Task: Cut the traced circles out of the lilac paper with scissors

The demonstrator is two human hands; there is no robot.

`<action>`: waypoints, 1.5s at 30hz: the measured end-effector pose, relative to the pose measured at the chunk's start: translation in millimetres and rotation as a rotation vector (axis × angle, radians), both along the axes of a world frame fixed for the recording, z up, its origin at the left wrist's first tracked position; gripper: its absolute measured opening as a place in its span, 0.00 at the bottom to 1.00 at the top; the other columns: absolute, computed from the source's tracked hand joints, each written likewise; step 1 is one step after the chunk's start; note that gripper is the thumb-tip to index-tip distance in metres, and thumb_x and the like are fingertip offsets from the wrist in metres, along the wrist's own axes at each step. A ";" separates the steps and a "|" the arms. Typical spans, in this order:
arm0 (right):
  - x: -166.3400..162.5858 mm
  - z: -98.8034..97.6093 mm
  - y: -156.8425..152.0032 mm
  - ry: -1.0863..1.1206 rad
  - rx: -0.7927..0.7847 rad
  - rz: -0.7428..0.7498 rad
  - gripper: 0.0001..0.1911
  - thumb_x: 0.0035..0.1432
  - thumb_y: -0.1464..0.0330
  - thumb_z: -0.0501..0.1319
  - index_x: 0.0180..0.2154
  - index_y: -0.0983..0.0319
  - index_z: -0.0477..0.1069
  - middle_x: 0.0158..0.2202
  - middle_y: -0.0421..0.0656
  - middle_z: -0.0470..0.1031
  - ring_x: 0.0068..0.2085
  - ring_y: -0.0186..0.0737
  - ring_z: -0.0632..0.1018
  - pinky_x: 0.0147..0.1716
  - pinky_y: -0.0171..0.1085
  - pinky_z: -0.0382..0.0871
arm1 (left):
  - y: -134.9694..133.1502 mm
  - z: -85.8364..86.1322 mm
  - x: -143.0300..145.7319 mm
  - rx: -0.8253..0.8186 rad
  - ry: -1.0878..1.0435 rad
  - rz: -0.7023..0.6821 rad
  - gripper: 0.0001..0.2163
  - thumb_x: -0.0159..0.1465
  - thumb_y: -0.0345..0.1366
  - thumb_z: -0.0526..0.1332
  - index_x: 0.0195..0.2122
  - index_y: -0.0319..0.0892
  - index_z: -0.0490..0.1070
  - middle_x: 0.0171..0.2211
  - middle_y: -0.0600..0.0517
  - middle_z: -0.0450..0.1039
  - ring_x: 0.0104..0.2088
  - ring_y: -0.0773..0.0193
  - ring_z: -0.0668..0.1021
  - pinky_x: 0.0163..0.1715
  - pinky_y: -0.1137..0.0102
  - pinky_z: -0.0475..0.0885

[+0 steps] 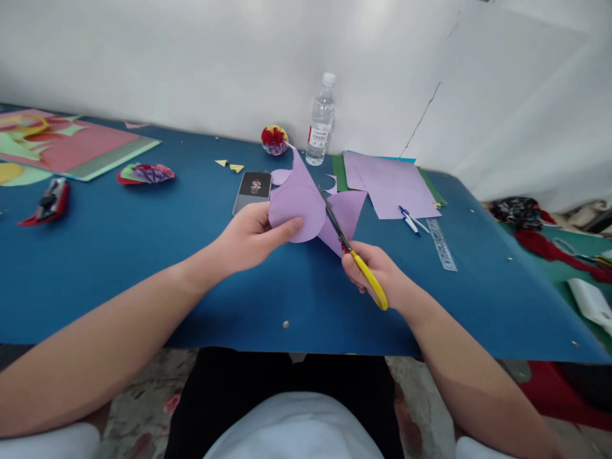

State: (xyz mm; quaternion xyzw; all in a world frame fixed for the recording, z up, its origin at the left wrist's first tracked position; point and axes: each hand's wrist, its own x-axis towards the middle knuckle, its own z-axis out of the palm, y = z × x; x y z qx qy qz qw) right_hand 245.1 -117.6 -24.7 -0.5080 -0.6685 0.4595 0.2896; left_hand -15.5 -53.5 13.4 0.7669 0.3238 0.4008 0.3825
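My left hand (251, 239) pinches a purple sheet of paper (306, 204) above the blue table (143, 255), thumb on top of a rounded cut part. My right hand (377, 274) grips yellow-handled scissors (351, 252), whose blades reach up into the purple paper along a curved cut. Both hands are closed on what they hold. A loose flap of the same sheet hangs to the right of the blades.
A phone (252, 190) lies just behind my left hand. Further back stand a water bottle (320, 121) and a paper ball (274, 139). Purple sheets (389, 182), pens (410, 220) and a ruler (442, 244) lie right; coloured paper (71, 143) and a stapler (48, 203) left.
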 end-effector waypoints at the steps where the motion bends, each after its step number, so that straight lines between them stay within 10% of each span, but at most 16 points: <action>1: 0.0 0.2 0.1 0.000 -0.001 0.001 0.31 0.63 0.36 0.58 0.34 0.58 0.62 0.25 0.35 0.60 0.26 0.34 0.63 0.24 0.36 0.57 | -0.2 0.0 0.0 -0.002 0.008 0.004 0.16 0.67 0.45 0.66 0.27 0.40 0.73 0.21 0.56 0.66 0.22 0.68 0.65 0.22 0.72 0.62; 29: -0.7 5.1 -0.5 -0.093 0.020 -0.006 0.32 0.63 0.35 0.57 0.34 0.58 0.62 0.28 0.37 0.61 0.27 0.35 0.63 0.25 0.36 0.59 | -2.9 -6.2 5.0 0.071 0.130 -0.066 0.18 0.71 0.43 0.60 0.25 0.41 0.68 0.22 0.56 0.67 0.24 0.67 0.68 0.28 0.70 0.65; 45: -0.7 3.3 -2.7 0.043 -0.019 0.050 0.28 0.65 0.39 0.59 0.36 0.58 0.64 0.26 0.34 0.60 0.26 0.34 0.63 0.26 0.37 0.58 | -3.8 -9.3 -0.3 -0.228 0.097 -0.097 0.20 0.70 0.49 0.63 0.25 0.41 0.68 0.23 0.54 0.65 0.26 0.66 0.66 0.26 0.70 0.61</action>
